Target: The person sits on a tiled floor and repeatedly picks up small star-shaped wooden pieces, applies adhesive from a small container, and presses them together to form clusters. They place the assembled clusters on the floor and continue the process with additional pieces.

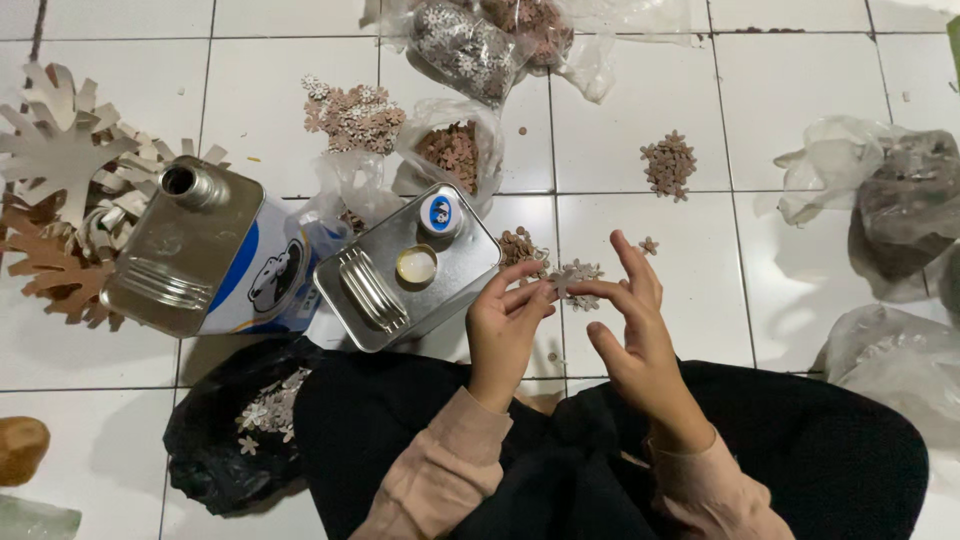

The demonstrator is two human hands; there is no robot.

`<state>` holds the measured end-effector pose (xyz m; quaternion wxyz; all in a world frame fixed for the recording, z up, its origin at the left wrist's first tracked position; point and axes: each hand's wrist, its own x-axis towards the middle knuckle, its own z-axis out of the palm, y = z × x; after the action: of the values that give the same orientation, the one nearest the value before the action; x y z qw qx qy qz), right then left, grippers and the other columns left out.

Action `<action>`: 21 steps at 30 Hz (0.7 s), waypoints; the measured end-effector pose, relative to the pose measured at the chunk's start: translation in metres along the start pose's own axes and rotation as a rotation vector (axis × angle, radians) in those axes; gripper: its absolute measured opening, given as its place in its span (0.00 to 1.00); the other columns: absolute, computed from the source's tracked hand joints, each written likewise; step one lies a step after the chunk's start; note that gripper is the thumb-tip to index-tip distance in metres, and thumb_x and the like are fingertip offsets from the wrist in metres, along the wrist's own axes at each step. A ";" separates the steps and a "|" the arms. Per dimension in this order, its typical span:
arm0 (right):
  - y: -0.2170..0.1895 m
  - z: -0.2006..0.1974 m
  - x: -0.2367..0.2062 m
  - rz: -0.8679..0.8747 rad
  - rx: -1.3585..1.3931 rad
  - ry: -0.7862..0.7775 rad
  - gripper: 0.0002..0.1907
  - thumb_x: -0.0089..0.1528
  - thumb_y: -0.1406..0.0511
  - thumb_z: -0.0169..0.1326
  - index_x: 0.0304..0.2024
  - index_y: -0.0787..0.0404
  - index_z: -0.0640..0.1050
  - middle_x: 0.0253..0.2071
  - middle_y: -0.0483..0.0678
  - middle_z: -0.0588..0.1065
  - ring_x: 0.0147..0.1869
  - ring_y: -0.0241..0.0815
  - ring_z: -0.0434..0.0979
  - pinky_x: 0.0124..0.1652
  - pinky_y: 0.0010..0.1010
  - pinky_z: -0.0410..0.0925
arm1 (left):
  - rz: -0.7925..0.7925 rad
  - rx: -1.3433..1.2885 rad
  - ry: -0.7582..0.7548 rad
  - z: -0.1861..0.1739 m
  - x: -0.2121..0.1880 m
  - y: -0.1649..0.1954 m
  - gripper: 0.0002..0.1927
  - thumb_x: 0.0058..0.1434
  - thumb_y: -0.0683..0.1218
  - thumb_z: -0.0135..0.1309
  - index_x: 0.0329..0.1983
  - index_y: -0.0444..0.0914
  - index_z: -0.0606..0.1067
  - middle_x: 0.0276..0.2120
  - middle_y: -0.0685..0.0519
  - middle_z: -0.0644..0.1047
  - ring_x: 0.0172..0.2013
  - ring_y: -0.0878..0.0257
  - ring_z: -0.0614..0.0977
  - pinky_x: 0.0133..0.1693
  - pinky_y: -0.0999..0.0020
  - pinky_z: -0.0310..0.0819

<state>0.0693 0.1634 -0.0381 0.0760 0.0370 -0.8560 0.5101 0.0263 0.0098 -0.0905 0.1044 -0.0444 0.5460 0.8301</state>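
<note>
My left hand point(503, 325) and my right hand point(632, 320) meet over the white tiled floor, pinching a small pale flower-shaped cutout point(566, 280) between their fingertips. Just under it lies a little cluster of the same small flower cutouts point(582, 271). A rectangular metal can point(405, 268) with a round open mouth and a blue-and-white cap resting on its top stands right beside my left hand. Both sleeves are pale pink, and my lap is covered in black cloth.
A second, larger metal can point(205, 252) lies tilted at the left. Large snowflake cutouts point(60, 180) pile up at the far left. Heaps of small brown flowers point(669, 163), clear plastic bags of them point(470, 45), crumpled bags point(900, 200) at right, a black bag point(230, 430) by my knee.
</note>
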 end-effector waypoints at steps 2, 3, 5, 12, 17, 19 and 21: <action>0.004 0.004 0.000 0.009 0.014 -0.006 0.23 0.55 0.70 0.51 0.53 0.55 0.79 0.81 0.57 0.49 0.85 0.59 0.40 0.75 0.54 0.43 | 0.006 -0.003 -0.003 -0.001 0.000 0.003 0.17 0.66 0.39 0.55 0.57 0.30 0.73 0.41 0.42 0.84 0.42 0.63 0.86 0.42 0.71 0.82; 0.006 0.005 0.000 0.013 0.020 -0.009 0.23 0.55 0.70 0.51 0.54 0.55 0.79 0.81 0.58 0.48 0.85 0.60 0.40 0.74 0.54 0.44 | 0.014 0.004 0.000 -0.002 -0.001 0.004 0.17 0.66 0.39 0.55 0.58 0.30 0.73 0.41 0.43 0.84 0.42 0.63 0.86 0.42 0.71 0.82; 0.007 0.008 0.002 0.011 0.066 -0.018 0.23 0.55 0.70 0.51 0.54 0.55 0.78 0.81 0.58 0.47 0.85 0.60 0.39 0.74 0.54 0.44 | 0.035 0.014 0.004 -0.002 -0.002 0.005 0.17 0.66 0.38 0.55 0.58 0.30 0.74 0.41 0.43 0.84 0.42 0.63 0.85 0.43 0.71 0.82; 0.009 0.010 0.001 0.014 0.060 -0.024 0.25 0.57 0.69 0.51 0.58 0.55 0.78 0.81 0.59 0.47 0.85 0.59 0.39 0.74 0.52 0.45 | 0.003 0.018 0.018 -0.002 -0.003 0.005 0.18 0.65 0.39 0.56 0.58 0.31 0.74 0.40 0.43 0.84 0.41 0.63 0.86 0.43 0.71 0.83; 0.009 0.012 0.001 0.024 0.141 -0.051 0.29 0.57 0.69 0.51 0.62 0.54 0.76 0.81 0.59 0.47 0.85 0.58 0.40 0.75 0.51 0.45 | -0.013 -0.056 0.013 -0.005 -0.001 0.001 0.18 0.66 0.38 0.56 0.59 0.30 0.73 0.42 0.42 0.83 0.43 0.62 0.85 0.44 0.69 0.82; 0.009 0.013 0.000 0.018 0.140 -0.054 0.30 0.56 0.70 0.51 0.63 0.54 0.76 0.82 0.59 0.47 0.85 0.59 0.40 0.75 0.52 0.44 | -0.048 -0.126 0.009 -0.006 0.001 -0.002 0.19 0.66 0.38 0.55 0.59 0.30 0.72 0.42 0.43 0.83 0.43 0.61 0.85 0.46 0.68 0.82; 0.009 0.015 0.000 0.004 0.098 -0.050 0.31 0.55 0.72 0.49 0.63 0.54 0.76 0.82 0.59 0.47 0.85 0.59 0.40 0.76 0.52 0.42 | -0.084 -0.190 0.005 -0.008 0.002 -0.004 0.19 0.66 0.38 0.55 0.60 0.30 0.72 0.42 0.43 0.83 0.43 0.61 0.85 0.46 0.67 0.82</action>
<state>0.0666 0.1547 -0.0529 0.0516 0.0517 -0.8318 0.5503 0.0250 0.0038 -0.0976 0.1329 -0.0790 0.4630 0.8728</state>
